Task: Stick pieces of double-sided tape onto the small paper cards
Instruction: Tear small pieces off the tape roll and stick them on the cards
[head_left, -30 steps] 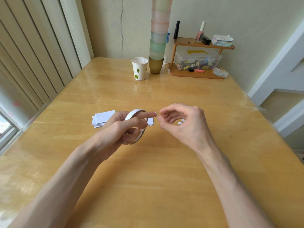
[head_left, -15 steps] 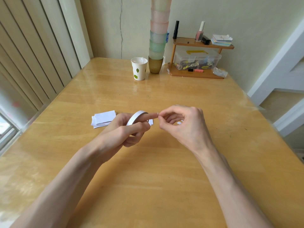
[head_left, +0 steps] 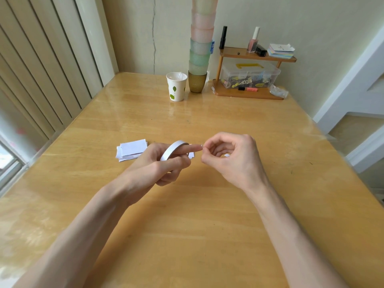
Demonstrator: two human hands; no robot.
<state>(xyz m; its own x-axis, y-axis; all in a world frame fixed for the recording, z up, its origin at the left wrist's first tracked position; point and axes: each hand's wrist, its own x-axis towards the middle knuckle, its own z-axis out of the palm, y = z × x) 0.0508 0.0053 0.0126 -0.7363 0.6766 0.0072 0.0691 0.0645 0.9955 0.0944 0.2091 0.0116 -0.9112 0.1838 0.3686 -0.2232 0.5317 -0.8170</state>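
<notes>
Wooden table [head_left: 207, 215] bears one card stack [head_left: 133, 149]; left hand [head_left: 153, 169] grips one tape roll [head_left: 171, 150], right hand [head_left: 232, 161] pinches its end.

Left hand [head_left: 156, 165] curled, gripping — right hand [head_left: 231, 161] pinching.

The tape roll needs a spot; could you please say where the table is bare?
The table is bare between the card stack and the paper cup, and from the right hand to the right edge. Crowded at the far edge: stacked cups, wooden shelf.
</notes>
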